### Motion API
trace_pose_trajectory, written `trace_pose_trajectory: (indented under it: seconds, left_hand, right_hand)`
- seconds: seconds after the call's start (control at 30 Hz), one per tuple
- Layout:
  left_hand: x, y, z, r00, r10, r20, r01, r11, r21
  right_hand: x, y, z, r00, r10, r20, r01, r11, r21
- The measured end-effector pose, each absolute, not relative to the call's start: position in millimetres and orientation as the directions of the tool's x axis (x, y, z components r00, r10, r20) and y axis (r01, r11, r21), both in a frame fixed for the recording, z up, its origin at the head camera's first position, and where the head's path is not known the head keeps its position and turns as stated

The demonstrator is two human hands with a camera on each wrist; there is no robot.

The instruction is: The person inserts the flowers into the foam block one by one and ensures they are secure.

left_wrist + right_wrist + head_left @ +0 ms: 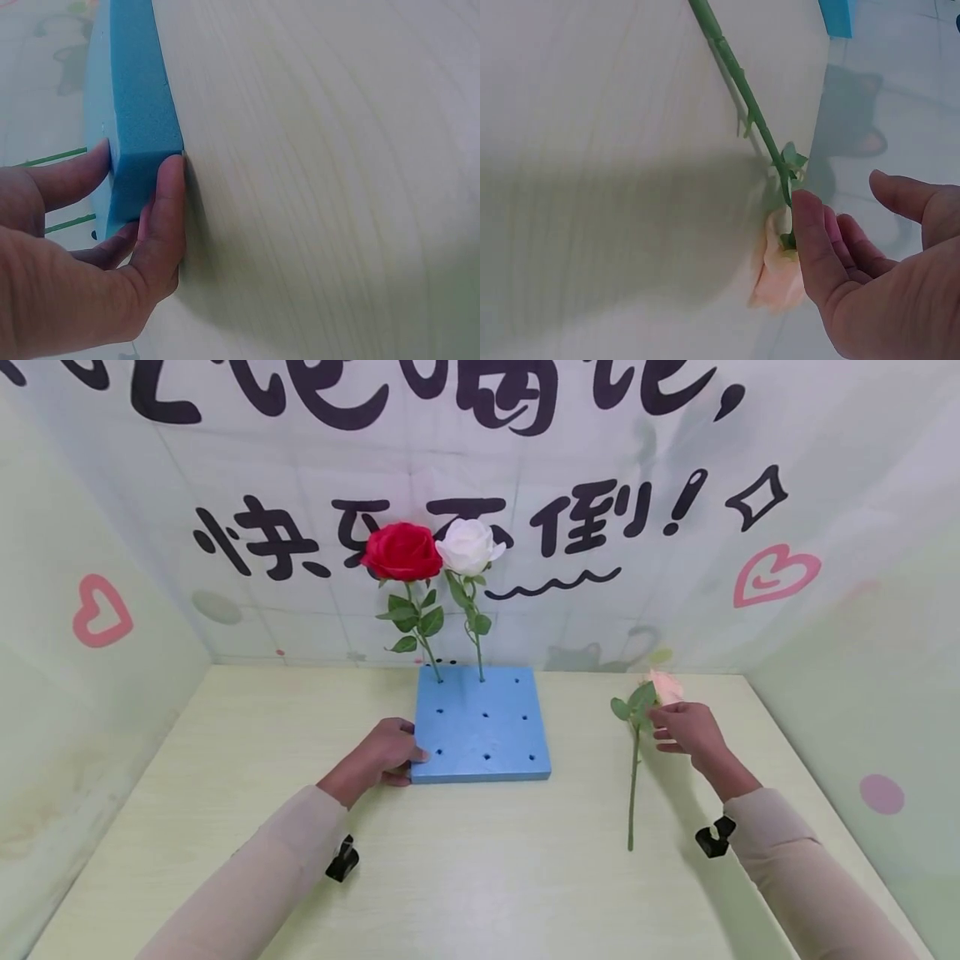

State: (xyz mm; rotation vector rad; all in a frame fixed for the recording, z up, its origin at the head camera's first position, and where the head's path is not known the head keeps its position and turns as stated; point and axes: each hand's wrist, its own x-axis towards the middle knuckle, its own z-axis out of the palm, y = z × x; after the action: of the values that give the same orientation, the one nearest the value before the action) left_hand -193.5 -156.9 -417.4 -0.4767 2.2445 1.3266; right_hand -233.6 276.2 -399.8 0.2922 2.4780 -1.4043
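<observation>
A blue foam block [504,735] with several small holes lies on the table. My left hand [392,750] grips its left front corner, thumb on the top face and fingers along the side. In the block's back row stand a red rose [402,552] and a white rose [470,547], both upright with leafy green stems. My right hand [688,728] is at the pink rose [666,687], which lies on the table to the right. In the right wrist view, the fingers [817,244] overlap the pink rose's head [780,277], with the thumb held apart from them.
The pale wood table [300,718] is enclosed by a printed back wall [300,618] and by side walls on the left and right. Black clips [342,860] hang by both sleeves.
</observation>
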Motion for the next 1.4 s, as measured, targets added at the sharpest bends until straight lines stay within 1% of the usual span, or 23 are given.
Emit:
trace_pose_trajectory:
  seconds: [0.17,0.43,0.7,1.07,1.4]
  left_hand:
    - [-195.1,-156.3,-418.0,-0.823,-0.045,-0.566,-0.517,0.473,0.714]
    - [-198.1,-156.5,-416.8,-0.821,-0.044,-0.569,-0.518,0.474,0.712]
    - [-199.8,-157.1,-416.1,-0.815,-0.049,-0.577,-0.528,0.475,0.704]
    - [-195.7,-156.9,-416.9,-0.814,-0.05,-0.579,-0.531,0.469,0.706]
    - [-192.7,-158.0,-415.8,-0.81,-0.047,-0.584,-0.535,0.466,0.705]
  right_hand:
    - [-232.8,277.2,-409.6,-0.918,0.066,-0.39,0.371,0.49,-0.789]
    - [-235.1,269.3,-420.8,-0.905,0.074,-0.418,0.404,0.454,-0.794]
    - [-240.0,263.8,-424.9,-0.912,0.108,-0.396,0.395,0.494,-0.774]
    - [-239.1,263.3,-431.3,-0.928,0.101,-0.358,0.352,0.55,-0.758]
    - [-236.3,264.8,-432.7,-0.92,0.131,-0.368,0.38,0.517,-0.767]
